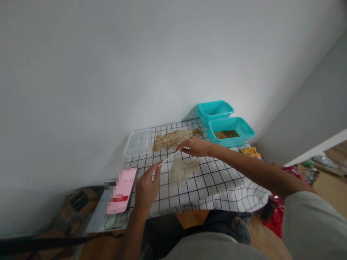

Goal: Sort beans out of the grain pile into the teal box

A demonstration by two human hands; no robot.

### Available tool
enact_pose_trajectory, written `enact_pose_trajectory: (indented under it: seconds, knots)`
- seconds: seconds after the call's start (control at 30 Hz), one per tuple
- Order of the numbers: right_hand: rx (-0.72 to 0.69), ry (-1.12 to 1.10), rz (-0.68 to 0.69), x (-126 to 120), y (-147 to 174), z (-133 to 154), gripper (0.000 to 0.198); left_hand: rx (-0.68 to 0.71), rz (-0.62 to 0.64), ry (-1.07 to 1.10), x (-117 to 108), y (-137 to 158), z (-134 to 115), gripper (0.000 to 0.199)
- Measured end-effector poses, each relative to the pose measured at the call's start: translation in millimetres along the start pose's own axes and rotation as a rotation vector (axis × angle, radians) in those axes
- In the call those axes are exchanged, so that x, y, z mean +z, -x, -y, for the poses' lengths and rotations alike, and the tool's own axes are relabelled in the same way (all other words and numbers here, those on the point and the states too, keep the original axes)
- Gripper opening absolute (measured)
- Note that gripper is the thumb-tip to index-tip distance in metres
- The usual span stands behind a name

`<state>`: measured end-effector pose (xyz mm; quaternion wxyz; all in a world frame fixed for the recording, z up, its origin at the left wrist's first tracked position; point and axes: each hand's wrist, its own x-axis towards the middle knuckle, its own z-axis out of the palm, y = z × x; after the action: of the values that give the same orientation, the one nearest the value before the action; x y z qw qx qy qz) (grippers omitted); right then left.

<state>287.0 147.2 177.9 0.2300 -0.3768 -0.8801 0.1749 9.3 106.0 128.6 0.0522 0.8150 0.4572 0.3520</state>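
The fingertips of the left hand (148,182) are brought together on the near end of a thin white strip (170,157); those of the right hand (194,146) are likewise closed on its far end, though the exact contact is too small to confirm. The strip spans the gap between the hands, slanting over the checked cloth (217,177). The left forearm rises from the near edge; the right reaches in from the right, its wrist slightly bent. Just beyond the right fingertips lies a mixed heap (170,139) of yellow and pale grains, darker at its right end; nearer the person, a pale patch (184,169) of grains lies apart. Beans (227,134), tan and green, sit in the front turquoise box (226,142). Assessment: separation appears part done, the pale patch and boxed beans being set apart and the mixed heap outstanding. Further out are the rear turquoise box (207,119), a clear lid (139,142) and a phone (126,187).
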Motion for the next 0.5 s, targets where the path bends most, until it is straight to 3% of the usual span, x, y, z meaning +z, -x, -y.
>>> enact_pose_trajectory:
  seconds: [0.13, 0.3, 0.5]
  knots:
    - [0.018, -0.013, -0.022, 5.3, 11.3, -2.6, 0.030, 0.004, 0.066, 0.070, 4.2, -16.6, 15.3, 0.028]
    - [0.064, -0.024, -0.078, 17.6, 25.1, -11.8, 0.032, 0.035, 0.117, 0.127, 11.4, -30.5, 16.8, 0.028]
    - [0.117, -0.026, -0.103, 26.3, 47.1, -8.6, 0.032, 0.069, 0.177, 0.159, 20.3, -26.6, 14.0, 0.027]
